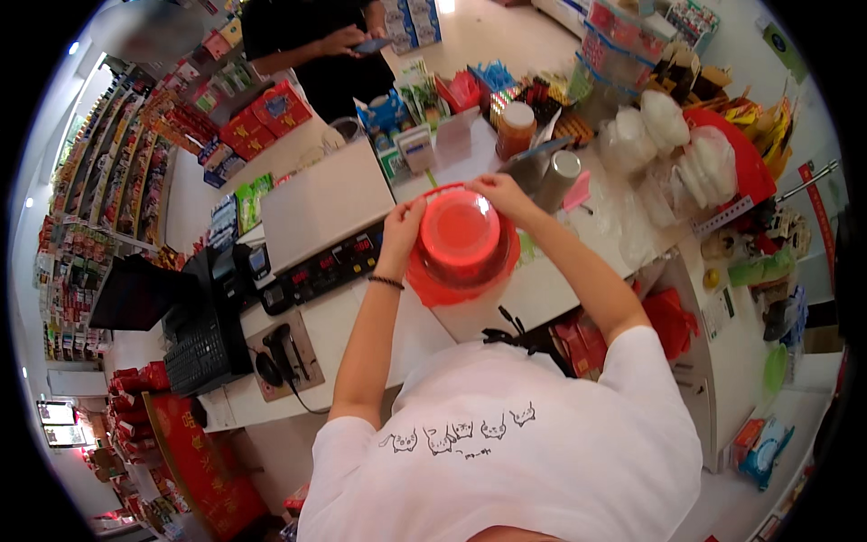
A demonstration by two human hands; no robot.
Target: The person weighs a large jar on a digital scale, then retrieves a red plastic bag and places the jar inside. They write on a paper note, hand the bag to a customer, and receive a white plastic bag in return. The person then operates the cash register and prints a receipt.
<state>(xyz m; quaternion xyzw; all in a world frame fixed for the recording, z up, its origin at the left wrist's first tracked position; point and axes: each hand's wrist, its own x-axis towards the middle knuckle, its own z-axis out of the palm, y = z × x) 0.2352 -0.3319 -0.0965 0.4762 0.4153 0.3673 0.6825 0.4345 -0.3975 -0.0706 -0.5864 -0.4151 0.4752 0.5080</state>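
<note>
On the white counter before me stands a round plastic tub, its flat top reddish and glossy. A thin red plastic bag spreads around and below the tub. My left hand pinches the bag's edge at the tub's left. At the far right side, the fingers of my right hand grip the same edge, which is stretched in a band between both hands. Whether the tub's redness is its own or comes through the bag, I cannot tell.
Left of the tub is a counter scale with lit displays. A metal flask and an orange-brown jar stand beyond my right hand. A barcode scanner lies nearer me. Across the counter a person holds a phone.
</note>
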